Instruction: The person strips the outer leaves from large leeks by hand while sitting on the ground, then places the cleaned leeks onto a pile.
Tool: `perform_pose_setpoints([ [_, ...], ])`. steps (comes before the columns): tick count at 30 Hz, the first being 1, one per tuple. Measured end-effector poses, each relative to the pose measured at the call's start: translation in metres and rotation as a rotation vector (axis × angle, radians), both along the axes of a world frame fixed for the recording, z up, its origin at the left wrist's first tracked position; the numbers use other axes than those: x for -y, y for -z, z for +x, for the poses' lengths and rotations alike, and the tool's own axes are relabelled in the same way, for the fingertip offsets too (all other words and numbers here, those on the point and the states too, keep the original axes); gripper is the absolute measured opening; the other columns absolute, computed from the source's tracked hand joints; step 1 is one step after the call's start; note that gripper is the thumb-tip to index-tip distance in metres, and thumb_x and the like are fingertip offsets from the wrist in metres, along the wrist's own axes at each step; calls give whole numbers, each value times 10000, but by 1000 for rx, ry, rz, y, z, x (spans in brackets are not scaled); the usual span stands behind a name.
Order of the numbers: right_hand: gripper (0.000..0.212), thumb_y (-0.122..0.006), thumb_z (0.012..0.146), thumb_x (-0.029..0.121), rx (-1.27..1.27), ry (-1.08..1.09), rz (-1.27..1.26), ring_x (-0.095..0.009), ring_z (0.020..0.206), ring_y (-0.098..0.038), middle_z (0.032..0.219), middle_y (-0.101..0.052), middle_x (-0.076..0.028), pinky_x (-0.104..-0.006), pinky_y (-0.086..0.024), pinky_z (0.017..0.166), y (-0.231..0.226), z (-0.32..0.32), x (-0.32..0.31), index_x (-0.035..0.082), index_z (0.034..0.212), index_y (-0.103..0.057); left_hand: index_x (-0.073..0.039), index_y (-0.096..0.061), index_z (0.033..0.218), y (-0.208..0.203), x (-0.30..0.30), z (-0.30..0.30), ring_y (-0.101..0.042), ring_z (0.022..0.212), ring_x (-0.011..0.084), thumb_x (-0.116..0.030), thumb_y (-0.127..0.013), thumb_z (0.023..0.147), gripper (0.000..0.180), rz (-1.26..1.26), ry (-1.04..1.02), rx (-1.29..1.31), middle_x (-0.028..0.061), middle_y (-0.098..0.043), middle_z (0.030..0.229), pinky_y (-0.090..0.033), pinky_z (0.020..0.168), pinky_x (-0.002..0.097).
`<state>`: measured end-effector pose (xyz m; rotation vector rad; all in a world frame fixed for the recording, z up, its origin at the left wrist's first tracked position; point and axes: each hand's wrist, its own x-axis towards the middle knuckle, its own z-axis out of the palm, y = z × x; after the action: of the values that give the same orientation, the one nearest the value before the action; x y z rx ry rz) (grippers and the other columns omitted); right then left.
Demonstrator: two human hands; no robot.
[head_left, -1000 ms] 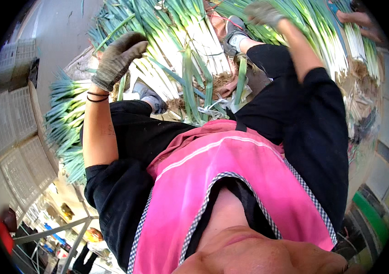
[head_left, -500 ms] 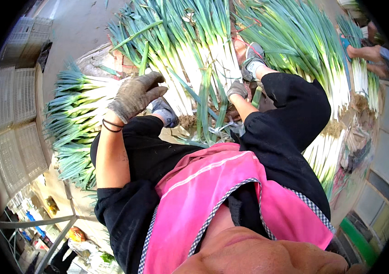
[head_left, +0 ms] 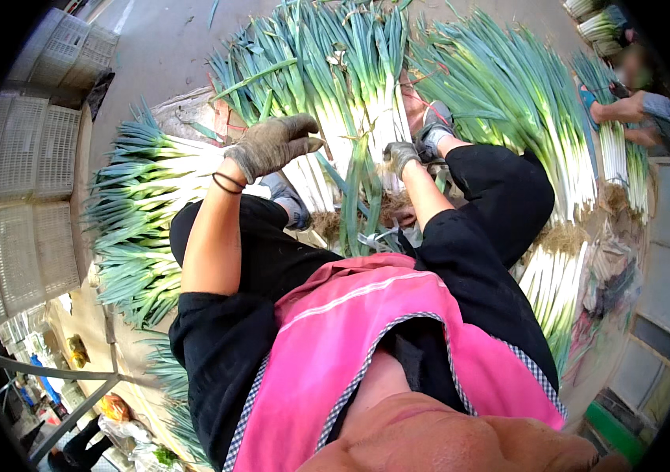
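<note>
A large bundle of long green onions (head_left: 335,86), blue-green leaves pointing away and white stalks toward me, lies between my feet. My left hand (head_left: 276,146), in a dirty grey-brown work glove, hovers over the left stalks, thumb and fingers apart, holding nothing. Also gloved, my right hand (head_left: 402,156) has its fingers curled against the white stalks at the bundle's right side; the fingertips are partly hidden. A few loose green leaves (head_left: 362,197) hang across the root ends in the middle. Brown roots (head_left: 325,226) show near my left shoe (head_left: 289,206).
More green onions (head_left: 142,204) are piled at left, and another large heap (head_left: 508,94) lies at right. White plastic crates (head_left: 28,149) stand stacked on the far left. A co-worker's arm (head_left: 626,108) reaches toward onions at the upper right. A metal rail (head_left: 51,371) crosses the lower left.
My left hand has moved right, from the edge of the left pile to over the middle bundle's stalks. My right hand has shifted slightly left against the stalks. The whole view has tilted a little.
</note>
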<state>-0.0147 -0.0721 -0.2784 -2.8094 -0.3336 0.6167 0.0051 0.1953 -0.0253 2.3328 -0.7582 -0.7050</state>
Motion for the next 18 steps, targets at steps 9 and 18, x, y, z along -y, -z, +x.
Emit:
perform_pose_setpoints([
  [9, 246, -586, 787, 186, -712, 395, 2060, -61, 393, -380, 598, -442, 29, -194, -266, 320, -159, -67, -38, 69, 974, -474, 26, -537, 974, 29, 38, 35, -540, 677, 125, -420, -532, 796, 481, -473, -339, -83, 72, -574, 789, -447, 634, 256],
  [18, 272, -560, 798, 273, 139, 205, 1116, -101, 440, -427, 593, -480, -30, -240, -347, 376, -177, -74, -85, 33, 914, -510, -34, -466, 830, 33, 58, 45, -519, 538, 185, -287, -465, 855, 255, -1239, -634, -889, 79, -526, 661, -475, 522, 330],
])
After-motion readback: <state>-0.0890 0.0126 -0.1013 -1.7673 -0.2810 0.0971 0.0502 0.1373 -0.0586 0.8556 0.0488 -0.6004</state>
